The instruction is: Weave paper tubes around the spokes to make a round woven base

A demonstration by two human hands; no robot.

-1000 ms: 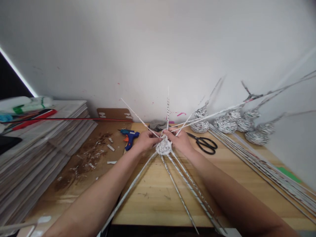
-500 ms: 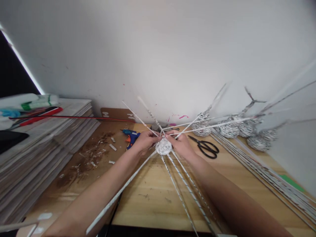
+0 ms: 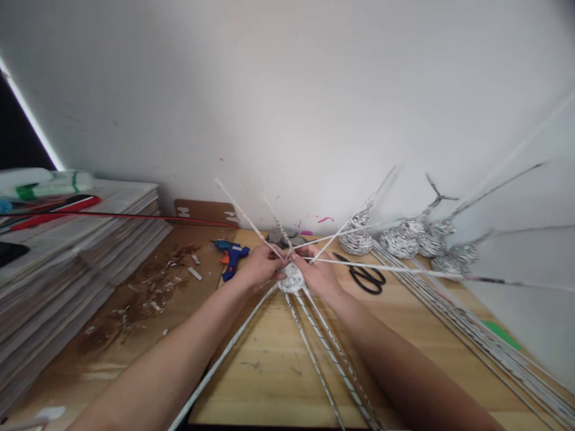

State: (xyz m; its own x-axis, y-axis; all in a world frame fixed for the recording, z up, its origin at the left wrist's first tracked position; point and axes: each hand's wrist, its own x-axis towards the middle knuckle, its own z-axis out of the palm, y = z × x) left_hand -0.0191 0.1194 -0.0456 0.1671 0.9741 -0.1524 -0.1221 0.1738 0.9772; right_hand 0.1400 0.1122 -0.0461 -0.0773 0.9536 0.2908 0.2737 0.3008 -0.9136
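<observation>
Between my two hands is a small round woven disc (image 3: 291,278) of white rolled-paper strips. Long paper strips (image 3: 313,323) radiate from it, some toward me, others up and away. My left hand (image 3: 265,266) pinches the disc's far left edge, fingers closed where strips cross. My right hand (image 3: 317,272) grips the far right edge, thumb and fingers together at the base of the strips. One long strip (image 3: 386,267) runs out past my right hand to the right. The fingertips partly hide the disc's far rim.
A blue glue gun (image 3: 233,256) lies left of my hands, near paper scraps (image 3: 194,273). Black scissors (image 3: 366,276) lie to the right. Woven paper gourd shapes (image 3: 356,236) stand by the wall, beside a bundle of paper strips (image 3: 458,317). Stacked newspapers (image 3: 103,239) rise at left.
The long strip on the right has swung lower, nearer the scissors. Both hands still hold the disc at its far edge. The whole view has shifted slightly.
</observation>
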